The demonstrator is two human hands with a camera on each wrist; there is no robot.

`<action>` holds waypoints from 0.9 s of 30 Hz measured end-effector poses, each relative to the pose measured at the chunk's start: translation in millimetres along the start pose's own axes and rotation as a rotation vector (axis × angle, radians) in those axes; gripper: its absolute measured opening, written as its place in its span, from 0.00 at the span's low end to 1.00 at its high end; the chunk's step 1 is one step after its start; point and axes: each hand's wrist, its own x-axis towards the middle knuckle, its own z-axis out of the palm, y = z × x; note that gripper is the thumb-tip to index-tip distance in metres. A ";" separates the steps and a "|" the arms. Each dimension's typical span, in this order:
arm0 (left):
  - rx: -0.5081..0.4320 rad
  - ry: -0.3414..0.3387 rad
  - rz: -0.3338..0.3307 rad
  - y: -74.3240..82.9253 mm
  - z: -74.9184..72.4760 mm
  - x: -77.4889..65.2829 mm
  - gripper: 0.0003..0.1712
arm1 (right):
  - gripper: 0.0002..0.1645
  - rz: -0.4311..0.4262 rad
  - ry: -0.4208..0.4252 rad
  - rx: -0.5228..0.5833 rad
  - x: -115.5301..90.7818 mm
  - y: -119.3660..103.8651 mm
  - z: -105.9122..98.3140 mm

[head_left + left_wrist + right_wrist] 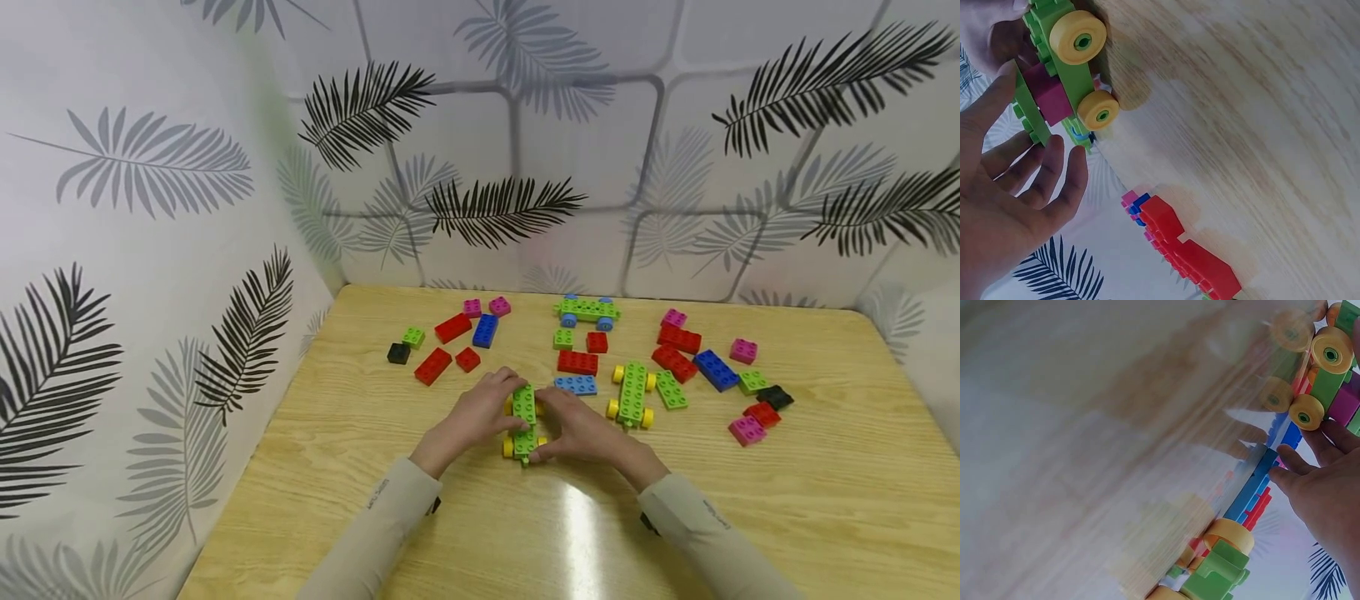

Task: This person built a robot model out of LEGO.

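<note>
A green toy car base (525, 446) with yellow wheels stands on the table between the hands. Stacked on it is a magenta brick (1049, 95), topped by a long green brick (523, 403). My left hand (480, 410) grips that green brick, thumb at one end and fingertips by the other in the left wrist view. From the right side, my right hand (581, 429) holds the car base, its thumb by the near end. In the right wrist view, the fingers (1332, 447) reach along the far wheel. A light blue brick (576, 385) lies just beyond the right hand.
Another green base with yellow wheels (632, 396) stands right of the hands, and one with blue wheels (587, 310) near the back edge. Loose red bricks (432, 367), a black brick (399, 353) and others lie left; a blue brick (716, 370) and several more lie right.
</note>
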 end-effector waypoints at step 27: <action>-0.134 -0.036 -0.065 2.0 -3.0 0.6 0.36 | 0.60 -0.005 -0.014 -0.015 -1.5 -5.1 -3.3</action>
